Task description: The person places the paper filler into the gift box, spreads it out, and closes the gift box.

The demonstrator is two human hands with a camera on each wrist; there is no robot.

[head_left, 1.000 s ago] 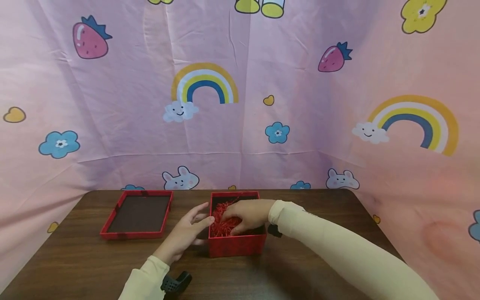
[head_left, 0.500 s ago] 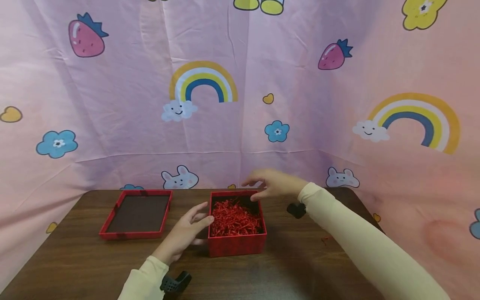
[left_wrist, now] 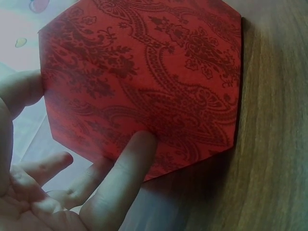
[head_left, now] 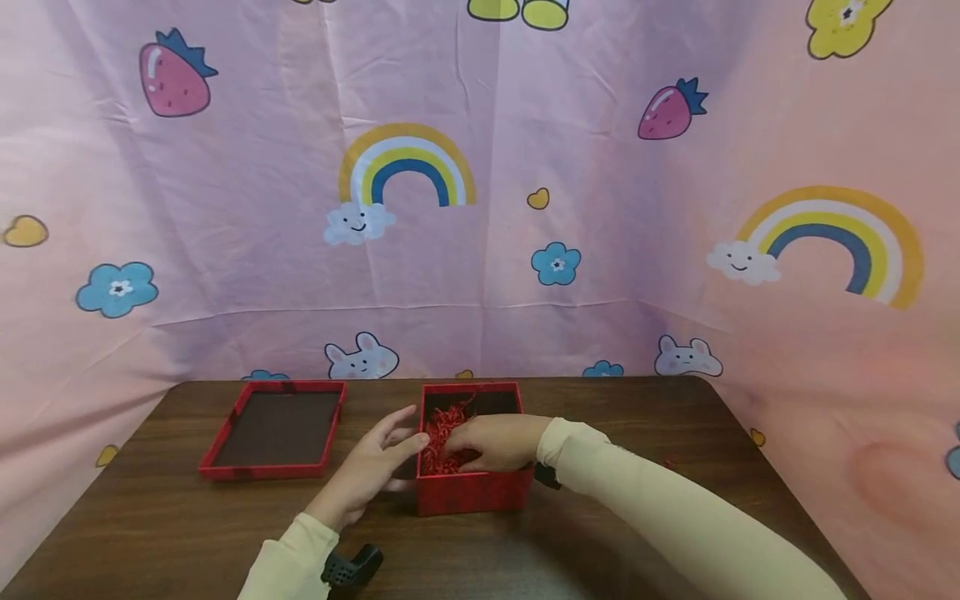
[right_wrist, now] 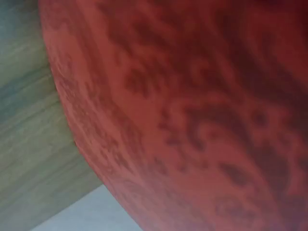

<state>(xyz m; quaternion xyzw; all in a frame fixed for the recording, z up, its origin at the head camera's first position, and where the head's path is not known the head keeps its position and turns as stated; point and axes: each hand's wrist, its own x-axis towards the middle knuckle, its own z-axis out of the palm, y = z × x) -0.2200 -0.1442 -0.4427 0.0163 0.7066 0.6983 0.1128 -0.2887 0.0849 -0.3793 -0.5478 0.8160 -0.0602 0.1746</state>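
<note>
A red patterned box stands lidless on the table, with red shredded paper inside. My left hand rests against the box's left side, thumb at the rim and fingers extended. In the left wrist view, one fingertip touches the box's red paisley side and the other fingers spread beside it. My right hand reaches down into the box, its fingers in the shredded paper and their tips hidden. The right wrist view holds mostly the blurred outer wall of the box.
A red-rimmed lid with a dark inside lies upturned to the left on the brown wooden table. A few red shreds lie right of the box. A printed cloth hangs behind the table.
Half a second ago my right hand was raised above the box's back right corner; now it is down in the shredded paper again. My left hand stays at the box's side.
</note>
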